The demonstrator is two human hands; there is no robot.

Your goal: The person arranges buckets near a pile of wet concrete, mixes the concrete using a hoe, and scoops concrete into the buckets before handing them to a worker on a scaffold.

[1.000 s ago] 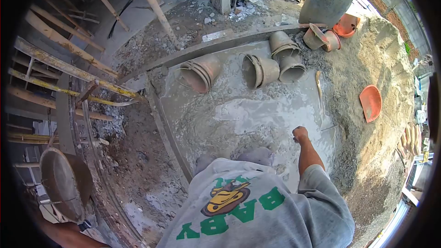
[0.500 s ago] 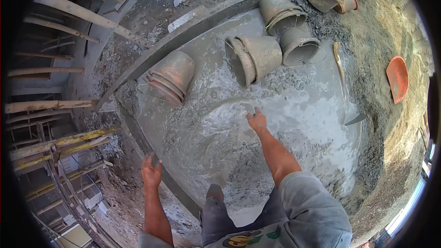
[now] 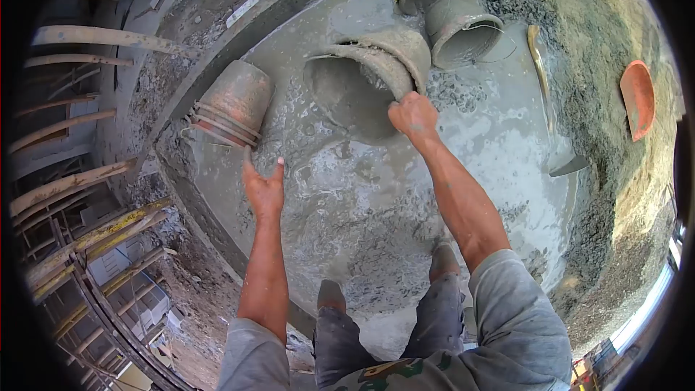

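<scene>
My right hand (image 3: 416, 116) is closed on the near rim of a mortar-coated bucket (image 3: 340, 94) in the middle, which lies on its side with its mouth toward me. A second bucket is nested with it, behind. My left hand (image 3: 263, 187) is open, thumb and fingers apart, just below a stack of nested buckets (image 3: 235, 98) lying tipped at the left. The fingertips are close to that stack's rims; whether they touch, I cannot tell. Both hands are over wet grey mortar (image 3: 347, 195).
More dirty buckets (image 3: 463, 36) lie at the back. A hoe (image 3: 568, 166) with a wooden handle rests at the right, near an orange scoop-shaped piece (image 3: 637, 101) on a sand heap (image 3: 615, 195). A low concrete curb (image 3: 217, 51) borders the mortar; wooden poles (image 3: 108, 40) stand left.
My right hand has moved forward and taken hold of the middle bucket's rim; that bucket's mouth has turned toward me. My left hand has moved in from the curb toward the left stack.
</scene>
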